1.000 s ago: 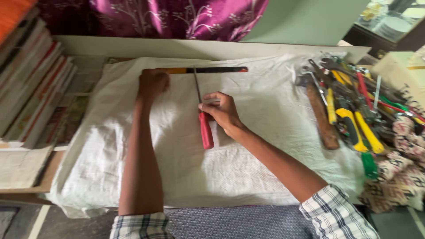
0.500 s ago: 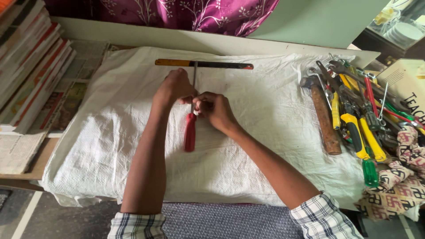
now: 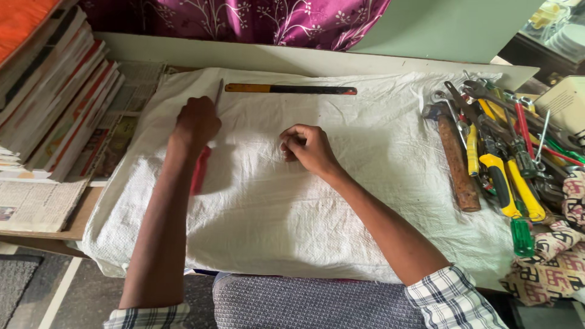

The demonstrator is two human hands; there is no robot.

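Gripping a red-handled screwdriver (image 3: pixel 202 164), the left hand (image 3: pixel 196 120) is clamped around its shaft near the left edge of the white woven sheet (image 3: pixel 262 213) covering the worktop; the metal tip projects beyond the knuckles, the handle lies under the wrist. The right hand (image 3: pixel 309 148) rests at mid-sheet, fingers curled together, holding nothing visible. A long orange-and-black bar (image 3: pixel 290 89) lies along the far edge. A wooden-handled hammer (image 3: pixel 454 155) and mixed tools (image 3: pixel 512 152) lie at right; stacked books (image 3: pixel 52 97) at left.

Red-handled screwdriver (image 3: pixel 201 167) with thin metal shaft, lengthwise at the white cloth's left side.
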